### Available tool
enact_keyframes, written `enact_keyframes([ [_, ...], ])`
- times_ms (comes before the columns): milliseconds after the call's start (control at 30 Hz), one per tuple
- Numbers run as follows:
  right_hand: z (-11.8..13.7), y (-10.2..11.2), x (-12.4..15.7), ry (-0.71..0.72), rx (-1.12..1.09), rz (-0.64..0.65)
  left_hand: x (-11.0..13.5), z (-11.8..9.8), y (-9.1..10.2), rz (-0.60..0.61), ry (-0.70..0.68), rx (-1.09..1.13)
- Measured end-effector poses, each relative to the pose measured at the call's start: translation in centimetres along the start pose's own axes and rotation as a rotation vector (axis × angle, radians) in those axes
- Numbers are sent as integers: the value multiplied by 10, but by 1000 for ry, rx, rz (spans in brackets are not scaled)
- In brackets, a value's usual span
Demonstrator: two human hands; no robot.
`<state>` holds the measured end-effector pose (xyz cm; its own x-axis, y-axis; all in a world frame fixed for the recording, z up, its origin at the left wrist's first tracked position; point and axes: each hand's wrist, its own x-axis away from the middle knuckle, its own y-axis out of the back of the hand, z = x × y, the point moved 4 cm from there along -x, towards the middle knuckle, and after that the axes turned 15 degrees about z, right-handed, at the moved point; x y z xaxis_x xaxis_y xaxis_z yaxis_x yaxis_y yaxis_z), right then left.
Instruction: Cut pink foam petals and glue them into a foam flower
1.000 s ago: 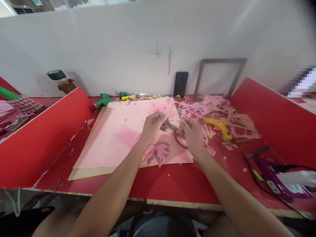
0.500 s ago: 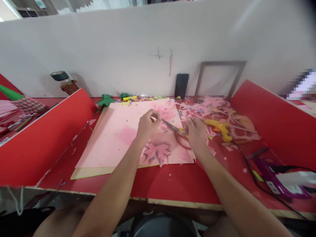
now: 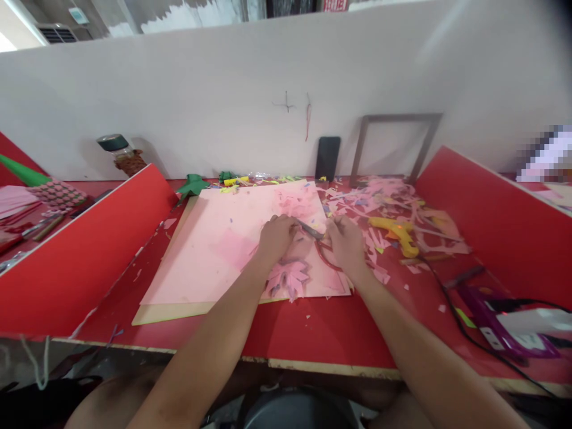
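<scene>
The scissors (image 3: 309, 229) lie on the pink sheet (image 3: 187, 250), near its right edge. The left hand (image 3: 277, 239) is by their tip, the right hand (image 3: 347, 243) by their red handles. Both hands have bent fingers; whether they grip anything is hard to tell. A pink paper shape (image 3: 291, 279) lies at the sheet's front edge.

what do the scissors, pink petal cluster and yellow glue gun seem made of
Scissors: probably steel blades, grey with dull sheen; red handle perhaps plastic, smooth curve. Pink petal cluster: paper or thin foam, matte, sharp-tipped. Yellow glue gun: likely moulded plastic, smooth, evenly coloured.
</scene>
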<state>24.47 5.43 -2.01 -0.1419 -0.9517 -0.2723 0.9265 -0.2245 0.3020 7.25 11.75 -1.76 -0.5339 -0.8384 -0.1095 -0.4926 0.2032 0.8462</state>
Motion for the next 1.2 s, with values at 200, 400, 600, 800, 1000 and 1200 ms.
enact_keyframes([
  [200, 1, -4, 1, 36, 117, 53, 0, 10, 12, -179, 19, 199],
  [400, -4, -8, -1, 17, 190, 132, 2, 16, 27, -315, 21, 392],
  [600, -2, -9, 1, 16, 187, 155, -1, 21, 30, -326, -5, 588],
  [800, 12, -7, 5, 61, 98, 112, -1, 9, 33, -258, -54, 720],
  [1000, 20, -5, 7, 72, 49, 68, 8, -10, 47, -302, -205, 728],
  [1200, 19, -4, 7, 93, 16, 52, 7, -11, 35, -214, -206, 672],
])
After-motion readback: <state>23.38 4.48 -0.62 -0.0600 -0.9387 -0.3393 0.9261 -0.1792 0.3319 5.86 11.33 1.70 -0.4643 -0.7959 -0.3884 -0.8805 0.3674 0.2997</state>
